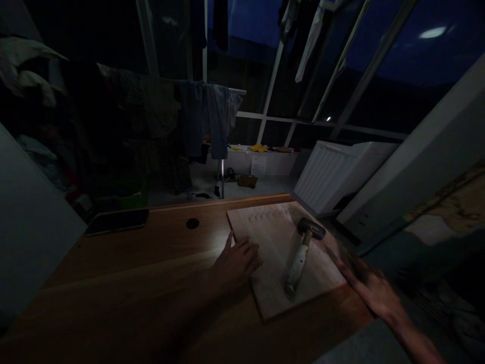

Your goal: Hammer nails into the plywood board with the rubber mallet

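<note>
A pale wooden board (271, 273) lies on the wooden table, with a row of several thin nails (261, 215) standing up near its far edge. On its right half rests a hammer (299, 265), its dark head pointing away and its worn, whitish handle towards me. Neither hand touches the hammer. My left hand (239, 262) lies over the board's left edge, fingers apart and holding nothing. At the board's right edge, my right hand (370, 287) is stretched out with its fingers along the side; the fingertips are dim and slightly blurred.
On the table (170, 263), a dark flat device (118, 221) lies at the far left, and a round cable hole (192, 223) sits near the back edge. Clothes (204, 116) hang on a rack beyond. A white ribbed unit (326, 172) stands behind at right. The room is dark.
</note>
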The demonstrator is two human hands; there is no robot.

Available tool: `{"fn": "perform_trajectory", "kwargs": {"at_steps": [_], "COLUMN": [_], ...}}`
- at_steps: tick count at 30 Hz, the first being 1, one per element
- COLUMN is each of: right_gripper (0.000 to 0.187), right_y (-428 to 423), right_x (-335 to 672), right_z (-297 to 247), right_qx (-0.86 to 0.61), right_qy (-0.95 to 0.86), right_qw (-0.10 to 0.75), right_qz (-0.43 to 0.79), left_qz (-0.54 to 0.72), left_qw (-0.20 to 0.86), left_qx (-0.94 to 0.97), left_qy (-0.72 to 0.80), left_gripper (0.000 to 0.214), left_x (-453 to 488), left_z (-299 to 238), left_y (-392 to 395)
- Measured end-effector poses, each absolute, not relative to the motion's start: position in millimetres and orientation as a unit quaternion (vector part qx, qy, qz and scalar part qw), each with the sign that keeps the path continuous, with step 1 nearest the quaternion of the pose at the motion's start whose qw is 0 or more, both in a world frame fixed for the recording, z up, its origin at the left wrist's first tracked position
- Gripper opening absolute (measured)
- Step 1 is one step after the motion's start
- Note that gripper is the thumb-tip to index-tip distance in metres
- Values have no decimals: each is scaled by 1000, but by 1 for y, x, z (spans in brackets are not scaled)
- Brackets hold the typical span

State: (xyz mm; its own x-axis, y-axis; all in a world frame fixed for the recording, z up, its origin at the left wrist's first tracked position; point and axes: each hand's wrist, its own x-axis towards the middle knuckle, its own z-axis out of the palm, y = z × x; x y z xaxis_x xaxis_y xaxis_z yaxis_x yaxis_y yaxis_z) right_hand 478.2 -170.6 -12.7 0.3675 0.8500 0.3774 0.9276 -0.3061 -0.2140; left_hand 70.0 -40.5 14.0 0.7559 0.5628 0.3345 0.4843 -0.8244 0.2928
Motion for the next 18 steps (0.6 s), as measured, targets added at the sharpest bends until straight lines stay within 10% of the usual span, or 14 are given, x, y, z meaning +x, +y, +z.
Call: {"fn": "perform_trajectory", "kwargs": {"at_steps": [18], "right_gripper": [46], "right_y": [-190], "right_x": [330], "right_z": [-17], "right_qx": [-640], "right_qy": [-726], "right_qw": [212], "right_qz": [-135], "left_qz": [205], "left_qw": [76], "left_qx": [865], "left_qy": [451], "left_gripper": [33], "left_x": [-93], "left_z": [37], "left_y": [-65]}}
